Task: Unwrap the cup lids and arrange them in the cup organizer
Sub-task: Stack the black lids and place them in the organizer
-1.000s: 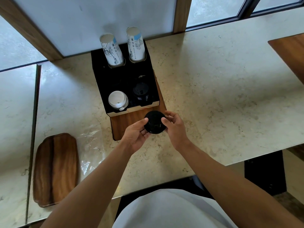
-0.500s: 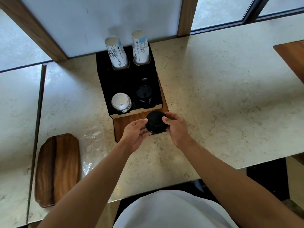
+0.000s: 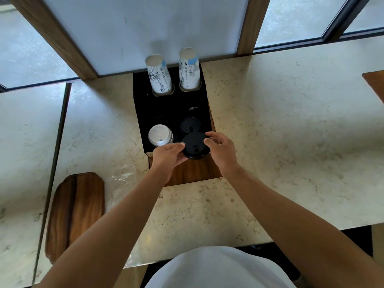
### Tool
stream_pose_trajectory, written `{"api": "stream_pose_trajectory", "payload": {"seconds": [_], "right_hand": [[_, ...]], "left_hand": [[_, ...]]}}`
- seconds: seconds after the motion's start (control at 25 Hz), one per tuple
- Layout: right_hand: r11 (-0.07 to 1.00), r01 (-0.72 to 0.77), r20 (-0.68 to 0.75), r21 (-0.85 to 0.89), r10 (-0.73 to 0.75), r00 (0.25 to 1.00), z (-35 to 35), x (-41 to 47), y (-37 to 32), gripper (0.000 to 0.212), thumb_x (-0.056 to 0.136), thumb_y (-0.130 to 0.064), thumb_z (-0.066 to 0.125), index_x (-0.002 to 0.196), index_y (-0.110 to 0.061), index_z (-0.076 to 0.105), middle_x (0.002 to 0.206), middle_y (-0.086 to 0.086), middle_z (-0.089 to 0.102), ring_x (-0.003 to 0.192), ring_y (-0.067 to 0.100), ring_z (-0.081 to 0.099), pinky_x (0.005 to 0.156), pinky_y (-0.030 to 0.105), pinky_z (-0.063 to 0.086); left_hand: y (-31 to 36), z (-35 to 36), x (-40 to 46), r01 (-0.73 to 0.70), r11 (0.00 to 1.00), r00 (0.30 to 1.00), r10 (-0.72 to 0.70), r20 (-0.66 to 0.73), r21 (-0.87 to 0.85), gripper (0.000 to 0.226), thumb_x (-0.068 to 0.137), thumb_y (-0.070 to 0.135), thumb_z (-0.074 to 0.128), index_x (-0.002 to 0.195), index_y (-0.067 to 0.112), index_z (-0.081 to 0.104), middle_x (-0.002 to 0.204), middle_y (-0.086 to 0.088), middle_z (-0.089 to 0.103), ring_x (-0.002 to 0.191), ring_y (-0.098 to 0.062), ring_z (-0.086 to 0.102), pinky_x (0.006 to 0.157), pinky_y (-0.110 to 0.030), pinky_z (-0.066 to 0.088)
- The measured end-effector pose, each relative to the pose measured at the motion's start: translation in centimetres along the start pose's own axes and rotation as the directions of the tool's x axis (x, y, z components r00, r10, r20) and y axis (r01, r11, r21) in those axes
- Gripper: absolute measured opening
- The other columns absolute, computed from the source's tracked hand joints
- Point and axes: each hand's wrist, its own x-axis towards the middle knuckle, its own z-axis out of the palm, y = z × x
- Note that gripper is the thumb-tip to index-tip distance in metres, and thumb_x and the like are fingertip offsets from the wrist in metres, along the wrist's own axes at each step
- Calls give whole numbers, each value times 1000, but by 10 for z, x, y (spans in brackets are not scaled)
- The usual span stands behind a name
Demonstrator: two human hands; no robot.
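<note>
A stack of black cup lids [image 3: 194, 145] is held between my left hand [image 3: 167, 157] and my right hand [image 3: 222, 151], just over the front edge of the black cup organizer [image 3: 143, 113]. Behind the held stack, more black lids [image 3: 190, 124] sit in the organizer's front right slot. White lids [image 3: 160, 136] fill the front left slot. Two stacks of printed paper cups [image 3: 159, 74] stand in the back slots. Clear plastic wrap [image 3: 122, 181] lies crumpled on the counter to the left of my left arm.
The organizer stands on a wooden board [image 3: 193, 173] on a marble counter [image 3: 291, 142] against a window wall. A wooden tray [image 3: 74, 213] lies at the front left. Another wooden surface [image 3: 376, 80] shows at the right edge.
Both hands have carried the black lid stack forward, from above the wooden board up to the organizer's front edge near the front right slot.
</note>
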Motion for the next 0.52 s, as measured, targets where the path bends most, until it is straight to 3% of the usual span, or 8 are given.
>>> {"api": "stream_pose_trajectory", "payload": {"seconds": [0.12,0.2,0.4,0.52], "right_hand": [[998,33,-10,-49,-34,999,3,15,-13,29,96,-21,64,124,-18,70,110,2,74,104,18,69,91,33,59],[991,61,-33,-117,-66,997,6,24,-20,31,96,-22,64,126,-18,69,114,0,74,105,16,68,91,28,57],[965,127,-121,-230,-158,980,20,39,-34,34,97,-25,64,130,-15,65,117,1,74,106,13,69,89,19,49],[944,161,-136,-289,-207,969,27,48,-36,29,98,-25,64,123,-11,68,112,2,76,103,14,71,88,18,50]], "left_hand": [[13,6,12,-117,987,988,126,-85,108,11,89,16,77,85,22,68,69,20,74,72,-3,74,62,-20,58],[21,11,19,-173,966,973,198,-122,190,14,88,22,78,81,31,69,67,18,73,70,6,70,57,-11,52],[39,19,39,-166,952,962,214,-172,259,7,87,27,79,85,31,73,86,11,74,73,5,71,71,-18,58],[45,23,51,-171,931,936,256,-242,323,5,86,31,79,82,30,76,82,10,76,71,-1,73,75,-24,60]]}}
